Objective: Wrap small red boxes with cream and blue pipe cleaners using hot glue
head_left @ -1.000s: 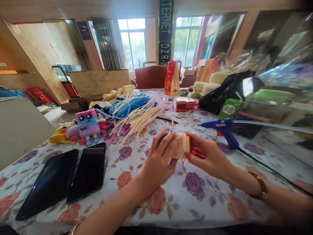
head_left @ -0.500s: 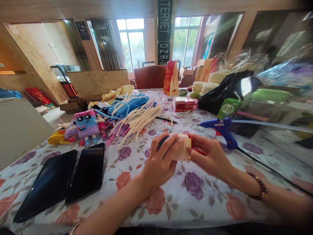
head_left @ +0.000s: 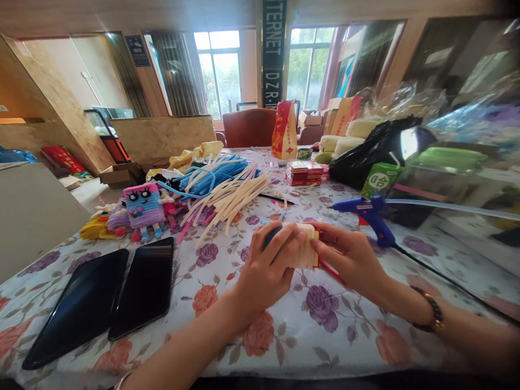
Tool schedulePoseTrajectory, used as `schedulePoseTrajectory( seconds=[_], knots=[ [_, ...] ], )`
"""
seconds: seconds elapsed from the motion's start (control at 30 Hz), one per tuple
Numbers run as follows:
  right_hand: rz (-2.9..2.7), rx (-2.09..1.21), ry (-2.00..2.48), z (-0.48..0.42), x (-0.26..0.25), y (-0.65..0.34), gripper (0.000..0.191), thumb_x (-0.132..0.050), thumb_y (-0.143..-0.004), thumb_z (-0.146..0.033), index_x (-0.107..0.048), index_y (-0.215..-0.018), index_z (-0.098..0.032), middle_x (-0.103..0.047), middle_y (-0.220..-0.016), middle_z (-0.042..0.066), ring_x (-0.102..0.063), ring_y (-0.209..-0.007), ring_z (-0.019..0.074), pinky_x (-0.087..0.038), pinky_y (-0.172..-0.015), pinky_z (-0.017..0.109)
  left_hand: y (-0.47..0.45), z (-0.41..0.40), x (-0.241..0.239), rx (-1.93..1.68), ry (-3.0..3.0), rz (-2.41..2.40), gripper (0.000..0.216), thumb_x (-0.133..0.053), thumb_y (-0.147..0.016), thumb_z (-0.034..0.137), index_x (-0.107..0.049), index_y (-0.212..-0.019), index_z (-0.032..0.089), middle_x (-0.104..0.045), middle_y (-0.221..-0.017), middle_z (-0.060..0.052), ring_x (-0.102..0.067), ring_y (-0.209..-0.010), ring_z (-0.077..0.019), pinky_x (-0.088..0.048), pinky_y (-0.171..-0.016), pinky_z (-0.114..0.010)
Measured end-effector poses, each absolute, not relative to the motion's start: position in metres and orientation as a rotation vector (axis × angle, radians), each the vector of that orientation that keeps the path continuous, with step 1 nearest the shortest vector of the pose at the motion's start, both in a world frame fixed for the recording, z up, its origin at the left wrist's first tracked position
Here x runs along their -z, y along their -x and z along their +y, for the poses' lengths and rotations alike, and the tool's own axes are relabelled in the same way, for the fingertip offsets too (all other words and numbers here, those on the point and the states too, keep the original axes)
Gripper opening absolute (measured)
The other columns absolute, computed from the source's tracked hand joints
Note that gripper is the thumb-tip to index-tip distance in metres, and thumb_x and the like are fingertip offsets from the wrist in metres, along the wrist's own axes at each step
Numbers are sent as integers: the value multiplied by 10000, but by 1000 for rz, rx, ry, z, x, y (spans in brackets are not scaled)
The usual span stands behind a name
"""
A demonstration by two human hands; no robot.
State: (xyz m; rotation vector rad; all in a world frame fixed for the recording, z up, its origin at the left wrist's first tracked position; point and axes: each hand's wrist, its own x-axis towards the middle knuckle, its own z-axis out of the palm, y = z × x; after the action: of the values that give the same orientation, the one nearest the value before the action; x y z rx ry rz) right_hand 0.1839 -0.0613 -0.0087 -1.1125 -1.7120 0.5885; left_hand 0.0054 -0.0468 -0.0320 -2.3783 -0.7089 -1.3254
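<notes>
A small box (head_left: 305,246) wrapped in rows of cream fuzzy stem is held up over the table's middle. My left hand (head_left: 270,252) is closed around its left part, fingers across the front, with a dark blue section showing between them. At the right end, where a red and yellow edge shows, my right hand (head_left: 345,252) pinches the box with thumb and fingers. A red strip (head_left: 332,271) sticks out below the right fingers; where it begins is hidden. Beyond my right hand lies a blue glue gun (head_left: 371,214) with a clear glue stick in it.
Cream chenille stems (head_left: 235,200) and blue ones (head_left: 219,173) lie behind the hands. Plush box figures (head_left: 144,211) stand left, above two black tablets (head_left: 81,303). Small red boxes (head_left: 304,173) are stacked at the back. A black bag (head_left: 369,154) and green carton (head_left: 379,179) stand right.
My right thumb and fingers have shifted slightly at the box's right end. More of the red strip shows below them. My left hand stays nearly still.
</notes>
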Motion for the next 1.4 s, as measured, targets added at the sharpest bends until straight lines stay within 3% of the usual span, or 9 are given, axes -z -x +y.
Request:
schedulePoseTrajectory(
  seconds=[0.23, 0.5, 0.63, 0.8, 1.1, 1.4],
  knots=[
    [-1684, -611, 1116, -61, 6, -183, 280, -527, -742, -184, -664, -986, -192, -703, -717, 0, -641, -607, 139, -505, -499, 220, -6, -46, 31, 1324, 2379, -698, 503, -497, -744, 27, -489, -1225, 172, -576, -1206, -93, -443, -1160, -252, -413, -984, -447],
    [-1673, -703, 1094, -60, 7, -182, 247, -556, -798, -306, -649, -989, -178, -689, -688, 3, -620, -565, 130, -495, -469, 218, -6, -46, 31, 1344, 2421, -746, 513, -527, -729, 24, -483, -1220, 167, -551, -1227, -90, -418, -1173, -249, -404, -1002, -440],
    [-1751, -811, 1030, -57, 7, -186, 308, -543, -823, -318, -620, -1095, -197, -702, -797, 16, -646, -689, 154, -530, -560, 242, -6, -44, 31, 1390, 2451, -794, 521, -562, -741, 65, -462, -1240, 172, -540, -1238, -95, -420, -1182, -248, -395, -1014, -444],
    [-1900, -953, 915, -52, 2, -192, 434, -584, -762, -197, -554, -1194, -227, -679, -945, 30, -649, -817, 170, -543, -753, 308, -7, -43, 31, 1447, 2488, -868, 551, -596, -702, 69, -467, -1224, 190, -551, -1216, -87, -442, -1155, -249, -409, -996, -455],
    [-1941, -1045, 967, -51, -1, -192, 444, -602, -740, -160, -537, -1179, -180, -658, -934, 39, -631, -806, 162, -526, -754, 300, -5, -42, 31, 1433, 2539, -930, 539, -654, -692, 169, -491, -1205, 174, -561, -1221, -85, -446, -1146, -250, -397, -1010, -442],
    [-1931, -1113, 921, -48, 3, -194, 410, -589, -746, -133, -557, -1147, -212, -644, -933, 18, -622, -825, 155, -511, -780, 297, -4, -43, 30, 1420, 2548, -947, 538, -675, -686, 202, -506, -1195, 156, -576, -1200, -85, -451, -1124, -242, -405, -1005, -421]
  ],
)
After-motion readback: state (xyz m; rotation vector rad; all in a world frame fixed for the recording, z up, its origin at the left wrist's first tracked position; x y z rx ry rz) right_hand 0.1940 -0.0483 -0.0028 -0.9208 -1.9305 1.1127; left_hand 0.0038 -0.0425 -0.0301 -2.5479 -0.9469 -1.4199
